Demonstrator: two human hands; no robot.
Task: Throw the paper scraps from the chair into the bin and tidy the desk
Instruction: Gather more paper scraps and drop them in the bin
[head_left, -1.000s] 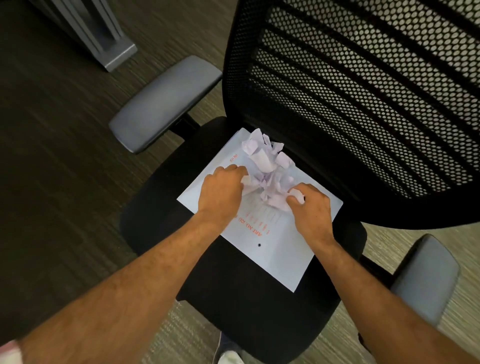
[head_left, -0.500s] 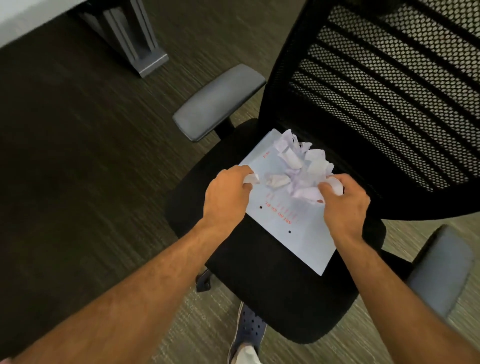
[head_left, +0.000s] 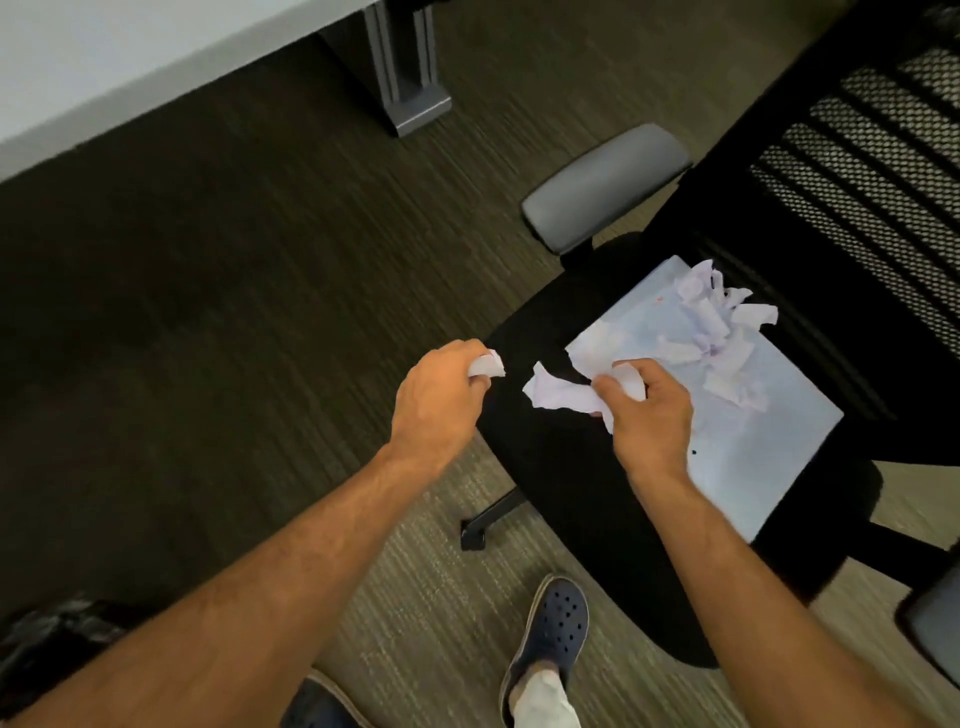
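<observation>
A black office chair stands at the right with a white sheet of paper lying on its seat. A heap of crumpled white paper scraps sits on the far part of that sheet. My left hand grips a small crumpled scrap and hovers over the floor just left of the seat's edge. My right hand grips a larger bunch of scraps above the seat's left side.
The chair's mesh back rises at the upper right, with grey armrests on both sides. A desk top and its grey leg are at the upper left. Something with a black bag shows at the lower left corner.
Both hands have lifted off the heap with scraps in their grip and moved left, away from the sheet. The view has swung left, showing the desk and the black bag.
</observation>
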